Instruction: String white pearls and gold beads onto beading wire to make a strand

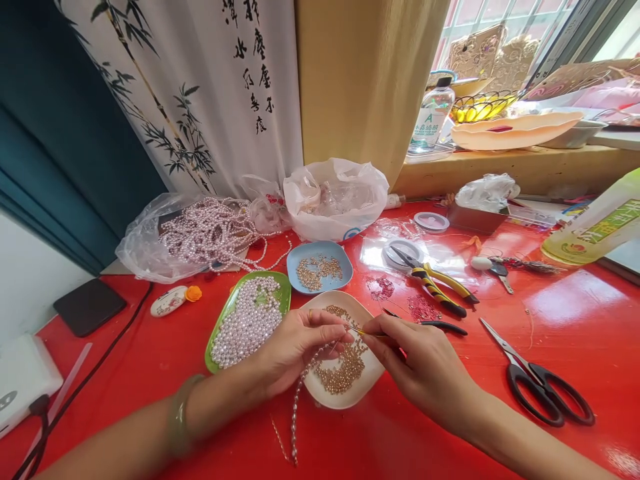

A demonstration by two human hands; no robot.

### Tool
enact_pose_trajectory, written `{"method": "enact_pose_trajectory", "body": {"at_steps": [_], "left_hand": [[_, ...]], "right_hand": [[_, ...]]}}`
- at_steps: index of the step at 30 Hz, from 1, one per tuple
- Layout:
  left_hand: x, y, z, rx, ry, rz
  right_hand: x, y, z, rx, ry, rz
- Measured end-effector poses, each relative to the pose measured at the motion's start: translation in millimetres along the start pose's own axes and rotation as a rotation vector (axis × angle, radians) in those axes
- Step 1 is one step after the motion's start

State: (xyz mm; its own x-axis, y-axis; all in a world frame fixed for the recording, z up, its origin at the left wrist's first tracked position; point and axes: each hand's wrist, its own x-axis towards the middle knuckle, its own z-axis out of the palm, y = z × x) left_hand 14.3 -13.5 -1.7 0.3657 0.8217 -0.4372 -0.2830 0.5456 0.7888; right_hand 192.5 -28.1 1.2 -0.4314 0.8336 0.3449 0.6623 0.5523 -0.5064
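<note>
looks partway along, judging by a fair run of beads already threaded on the bead strand (294, 427), draped below the left hand (300, 343) over the red bench (400, 440). left loose, in plenty: gold beads (345, 377) in the cream dish (367, 380) just beneath both hands, more gold beads in the blue dish (346, 283) beyond the hands, and pearl beads (245, 320) in the green tray (213, 350) to the left of the left hand.

pinched near its upper end by the left hand, thumb pressed against curled fingers. gripped in the right hand (430, 353), fingers likewise drawn together: a slender yellow tool (358, 331), aimed at the left thumb, too small to identify.

looks slim and supple, bending down from the left hand in a gentle curve, packed with small, shiny, pale pinkish-silver beads. visible near the lower end, below the left hand: a fine thread (280, 440), lying slack; cannot tell whether joined to the strand, or whether finished off at the hidden upper tip.
</note>
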Motion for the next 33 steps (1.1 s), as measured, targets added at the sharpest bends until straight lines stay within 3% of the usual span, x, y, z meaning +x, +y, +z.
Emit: {"method": "enact_pose_trajectory", "body": {"at_steps": [15, 23, 33], "left_hand": [[0.1, -1.8, -1.9, 0.040, -0.005, 0.004], [-0.3, 0.0, -1.7, 0.072, -0.017, -0.006], [-0.4, -0.2, -0.9, 0.048, -0.027, -0.008]], "right_hand": [[-0.6, 1.4, -0.6, -0.007, -0.024, -0.014], [4.8, 1.2, -5.3, 0.048, -0.110, 0.000], [-2.2, -1.2, 5.7, 0.057, 0.026, 0.013]]}}
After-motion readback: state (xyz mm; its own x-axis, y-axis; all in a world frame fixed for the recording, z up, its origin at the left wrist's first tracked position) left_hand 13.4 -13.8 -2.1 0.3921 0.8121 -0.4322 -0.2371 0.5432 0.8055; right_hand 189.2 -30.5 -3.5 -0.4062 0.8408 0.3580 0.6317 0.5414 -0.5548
